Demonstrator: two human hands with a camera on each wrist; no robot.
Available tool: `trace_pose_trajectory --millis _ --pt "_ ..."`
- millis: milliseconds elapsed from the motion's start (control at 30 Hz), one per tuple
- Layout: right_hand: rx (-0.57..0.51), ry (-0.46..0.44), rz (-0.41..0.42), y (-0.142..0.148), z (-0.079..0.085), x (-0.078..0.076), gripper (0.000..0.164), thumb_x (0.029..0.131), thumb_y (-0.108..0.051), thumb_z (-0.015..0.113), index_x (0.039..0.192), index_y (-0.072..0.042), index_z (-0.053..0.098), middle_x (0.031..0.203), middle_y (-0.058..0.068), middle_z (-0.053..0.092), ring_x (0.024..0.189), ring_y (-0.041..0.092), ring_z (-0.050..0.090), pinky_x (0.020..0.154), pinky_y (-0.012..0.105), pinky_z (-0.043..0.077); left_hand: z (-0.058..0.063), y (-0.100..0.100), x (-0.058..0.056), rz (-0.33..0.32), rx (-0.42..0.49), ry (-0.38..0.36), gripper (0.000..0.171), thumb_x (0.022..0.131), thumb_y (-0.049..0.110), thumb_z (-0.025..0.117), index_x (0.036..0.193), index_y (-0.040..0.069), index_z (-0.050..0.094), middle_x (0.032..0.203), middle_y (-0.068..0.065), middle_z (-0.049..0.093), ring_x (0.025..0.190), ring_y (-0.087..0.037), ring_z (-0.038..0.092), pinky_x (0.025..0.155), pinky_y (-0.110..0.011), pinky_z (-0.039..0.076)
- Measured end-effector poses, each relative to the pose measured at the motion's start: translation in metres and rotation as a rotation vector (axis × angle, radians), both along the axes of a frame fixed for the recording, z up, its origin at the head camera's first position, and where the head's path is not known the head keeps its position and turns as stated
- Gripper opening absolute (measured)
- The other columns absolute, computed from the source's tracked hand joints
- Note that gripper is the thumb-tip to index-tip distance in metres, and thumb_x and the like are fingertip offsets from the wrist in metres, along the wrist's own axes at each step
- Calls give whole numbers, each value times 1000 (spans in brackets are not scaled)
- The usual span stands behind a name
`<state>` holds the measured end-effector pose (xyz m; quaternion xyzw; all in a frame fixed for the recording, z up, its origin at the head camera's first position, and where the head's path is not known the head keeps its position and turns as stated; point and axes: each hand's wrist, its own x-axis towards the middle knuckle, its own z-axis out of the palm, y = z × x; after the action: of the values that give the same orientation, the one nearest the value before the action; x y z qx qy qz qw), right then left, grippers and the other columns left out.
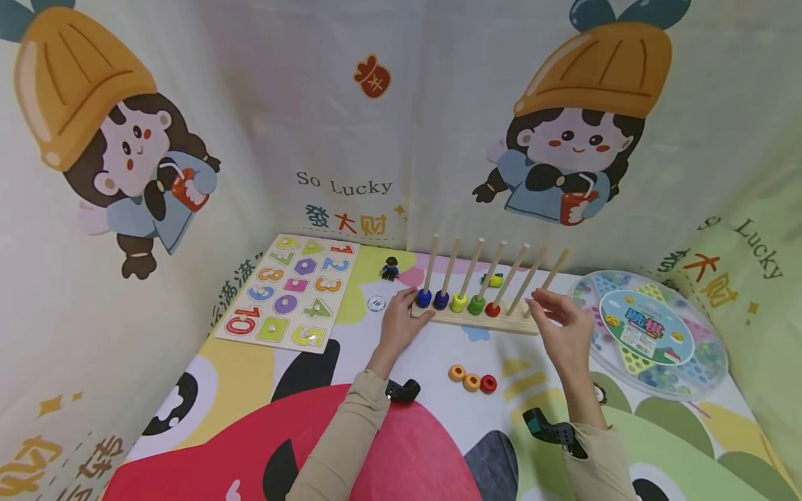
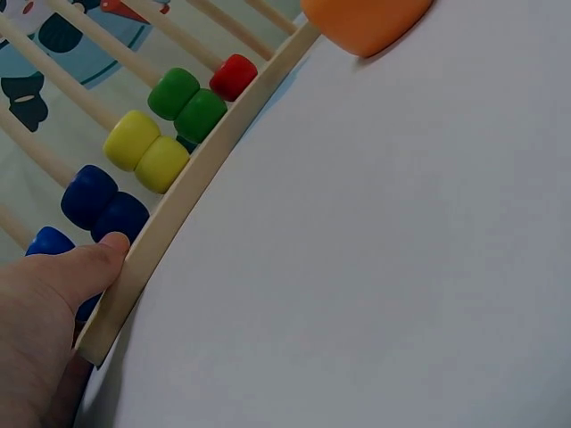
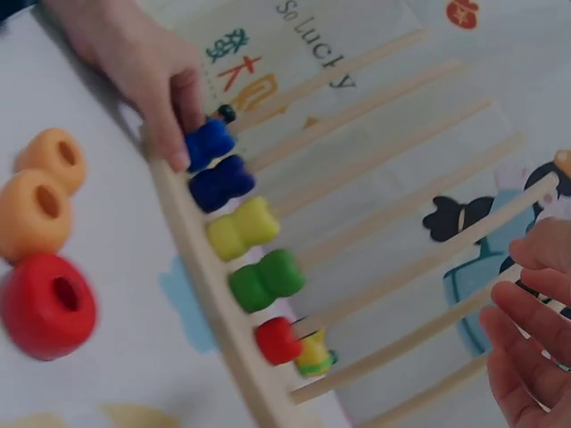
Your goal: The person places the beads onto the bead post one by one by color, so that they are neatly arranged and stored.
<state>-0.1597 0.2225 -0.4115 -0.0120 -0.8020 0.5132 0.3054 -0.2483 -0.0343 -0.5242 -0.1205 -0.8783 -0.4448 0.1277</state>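
Note:
A wooden peg rack stands on the table with a row of upright pegs. Blue beads, dark blue beads, yellow beads, green beads and a single red bead sit on separate pegs; the two rightmost pegs carry none. My left hand grips the rack's left end, thumb on the base in front; its other fingers are partly hidden. Beside the right-end pegs is my right hand, fingers loosely bent, nothing visible between them. Two orange beads and a red bead lie in front.
A number puzzle board lies at the left. At the right rests a round, clear-covered game board. Behind the rack are a small figure and a yellow-green toy. A round chip lies left of the rack.

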Motion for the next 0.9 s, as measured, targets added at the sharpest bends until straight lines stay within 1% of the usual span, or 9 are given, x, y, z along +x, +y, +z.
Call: trace_pose_trajectory --millis 167,367,433,500,567,633,733,800,900 --pt "-54 -13 54 -7 1 17 18 84 11 69 101 16 69 100 33 67 78 -3 64 72 10 51 0 0 1 0 2 6 60 84 28 80 130 -5 60 132 -18 58 114 -32 58 90 -40 54" --pt "-74 -138 99 -6 -11 29 22 86 8 69 107 13 69 105 32 67 83 0 66 75 11 52 2 0 0 1 -4 6 60 84 27 80 130 -6 60 133 -19 58 117 -33 57 93 -41 52" --pt "-77 -169 118 -4 -17 31 23 86 8 69 109 13 68 104 29 69 84 1 66 76 13 52 3 0 1 -1 2 -3 60 84 27 79 130 -5 60 133 -18 58 118 -33 57 94 -42 51" --pt "-72 -196 137 -1 -26 32 25 86 8 69 110 12 68 102 21 71 85 1 66 76 13 53 5 0 1 -5 13 -11 60 84 27 79 131 -5 60 134 -18 57 118 -33 56 94 -43 51" --pt "-66 -206 164 3 -38 31 26 86 7 70 112 10 68 101 14 72 87 2 67 77 14 53 5 0 1 -6 12 -14 60 84 27 79 131 -5 59 134 -18 57 119 -33 56 94 -42 51" --pt "-48 -214 197 7 -51 30 28 86 6 70 113 9 68 103 13 72 90 1 66 78 13 52 5 0 0 -6 10 -14 60 85 27 79 132 -4 59 134 -18 57 119 -33 56 94 -42 51" --pt "-36 -232 248 12 -67 31 29 88 1 72 116 5 68 109 20 70 94 0 66 80 13 52 4 0 0 -5 5 -12 60 85 28 79 132 -4 59 134 -18 57 119 -33 56 95 -42 51" --pt "-63 -251 289 13 -72 33 30 89 -1 71 118 5 67 113 26 67 95 1 66 81 14 53 4 0 0 -5 1 -14 60 85 28 78 132 -4 59 134 -18 57 119 -33 56 95 -42 51" --pt "-124 -281 355 14 -77 38 32 90 -4 70 120 6 65 117 28 65 96 4 68 81 19 55 4 -1 1 -8 3 -23 61 85 28 79 132 -4 59 135 -18 57 120 -33 55 96 -43 50"
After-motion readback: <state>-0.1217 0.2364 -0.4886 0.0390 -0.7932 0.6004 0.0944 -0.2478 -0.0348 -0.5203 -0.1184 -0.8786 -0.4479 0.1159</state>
